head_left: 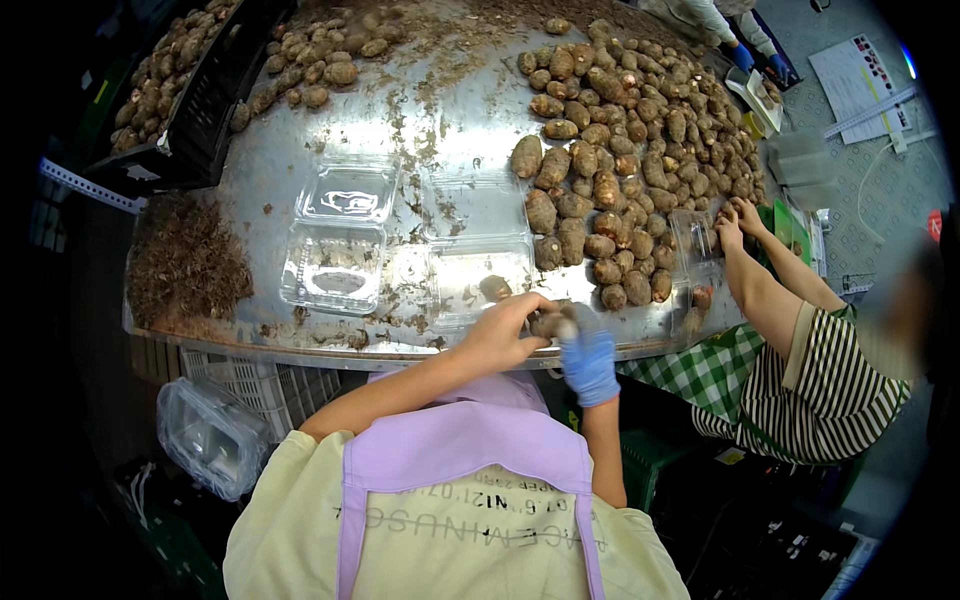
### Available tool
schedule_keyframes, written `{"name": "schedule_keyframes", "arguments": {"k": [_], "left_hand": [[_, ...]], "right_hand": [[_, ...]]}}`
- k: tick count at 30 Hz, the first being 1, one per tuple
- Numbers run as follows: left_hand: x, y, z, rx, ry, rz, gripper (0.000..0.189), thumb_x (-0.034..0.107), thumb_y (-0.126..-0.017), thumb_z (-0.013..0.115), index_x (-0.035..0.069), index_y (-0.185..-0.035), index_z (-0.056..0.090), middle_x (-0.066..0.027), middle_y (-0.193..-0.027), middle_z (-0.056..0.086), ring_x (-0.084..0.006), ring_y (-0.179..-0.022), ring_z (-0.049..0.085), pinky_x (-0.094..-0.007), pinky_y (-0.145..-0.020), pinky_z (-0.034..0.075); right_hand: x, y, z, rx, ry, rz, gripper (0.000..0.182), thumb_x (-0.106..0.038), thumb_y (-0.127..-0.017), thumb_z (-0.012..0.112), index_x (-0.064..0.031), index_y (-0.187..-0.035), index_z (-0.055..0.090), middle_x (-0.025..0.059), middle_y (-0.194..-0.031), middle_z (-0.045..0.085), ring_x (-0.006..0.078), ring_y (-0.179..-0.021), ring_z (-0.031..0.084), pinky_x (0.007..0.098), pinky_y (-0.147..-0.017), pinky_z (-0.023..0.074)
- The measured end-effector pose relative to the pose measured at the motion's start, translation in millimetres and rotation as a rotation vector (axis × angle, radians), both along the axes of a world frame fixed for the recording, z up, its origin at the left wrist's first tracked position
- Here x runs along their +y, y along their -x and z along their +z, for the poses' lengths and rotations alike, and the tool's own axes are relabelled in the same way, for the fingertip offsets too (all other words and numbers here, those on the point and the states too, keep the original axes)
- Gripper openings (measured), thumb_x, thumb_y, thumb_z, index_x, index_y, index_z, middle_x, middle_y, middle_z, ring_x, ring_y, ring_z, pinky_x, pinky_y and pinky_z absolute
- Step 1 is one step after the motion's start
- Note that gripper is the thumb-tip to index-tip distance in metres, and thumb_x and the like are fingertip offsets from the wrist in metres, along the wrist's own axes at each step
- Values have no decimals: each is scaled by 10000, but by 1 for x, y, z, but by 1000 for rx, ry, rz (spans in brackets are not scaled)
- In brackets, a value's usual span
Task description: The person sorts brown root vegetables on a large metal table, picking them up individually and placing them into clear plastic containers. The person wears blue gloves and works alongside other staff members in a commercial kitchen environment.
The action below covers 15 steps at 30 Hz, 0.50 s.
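My bare left hand [510, 330] curls around a brown taro corm [551, 322] at the table's front edge, thumb and fingers on its left side. On the right, my right hand [589, 360], in a blue glove, is closed at the same corm; motion blur hides the exact grip. Just left of my hands lies an open clear plastic clamshell box [480, 262] with one taro [495, 288] in its near half. Farther left, another open clear clamshell [334, 266] rests on the metal table. A large heap of taro corms [637, 150] spreads ahead and to the right.
Root fibres [187, 262] form a pile at the table's left corner. Behind it stands a black crate [202, 112] of taro. A co-worker's hands [735, 221] are by another clear box [694, 232] at right. Another person's blue-gloved hands [757, 61] show at the far right.
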<state>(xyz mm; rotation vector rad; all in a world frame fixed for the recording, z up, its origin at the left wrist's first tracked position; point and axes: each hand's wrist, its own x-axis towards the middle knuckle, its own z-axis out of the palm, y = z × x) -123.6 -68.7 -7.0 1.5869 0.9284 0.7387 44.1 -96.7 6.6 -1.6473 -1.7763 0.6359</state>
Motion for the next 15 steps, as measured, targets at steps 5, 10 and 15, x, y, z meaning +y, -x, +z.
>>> {"name": "schedule_keyframes", "arguments": {"k": [5,10,15], "left_hand": [[-6,10,-11,1,40,-90,429,87,-708,722,41,-1103,562,-111,-968,616,-180,-821,595,-300,-715,475],[-5,19,-34,-74,190,-28,430,78,-726,705,53,-1128,554,-91,-997,618,-159,-834,589,-294,-723,479],[6,31,-63,397,-46,373,395,57,-716,688,54,-1087,552,-117,-939,604,-282,-875,576,-377,-798,458]], "right_hand": [[-10,1,-31,-7,87,-49,449,-396,-942,395,-30,-764,585,182,-665,556,380,-633,547,425,-581,427],[-14,-9,-49,170,353,-51,494,-436,-941,391,-15,-790,600,185,-665,563,352,-624,551,409,-589,430],[-4,-18,-49,170,380,36,449,-436,-924,455,-30,-816,614,157,-687,571,295,-647,554,370,-637,448]]}}
